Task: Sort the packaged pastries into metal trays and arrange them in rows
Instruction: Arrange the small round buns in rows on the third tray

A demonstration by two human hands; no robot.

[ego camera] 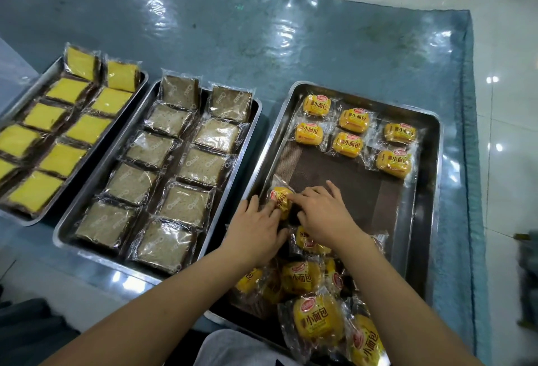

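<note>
Bun [280, 198] pinched between your left hand [256, 228] and right hand [323, 214]: slick wrapper could slip, dropping it onto the loose pile [302, 278] just beneath.

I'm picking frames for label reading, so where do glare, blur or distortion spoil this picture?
Head view: white glare streaks the clear plastic sheet over the blue table and spots the glossy white floor tiles; wide-angle bending curves the right-hand metal tray; the right edge smears into blur; the small yellow bun packet between both hands is slightly soft, while far-row labels read sharp.
</note>
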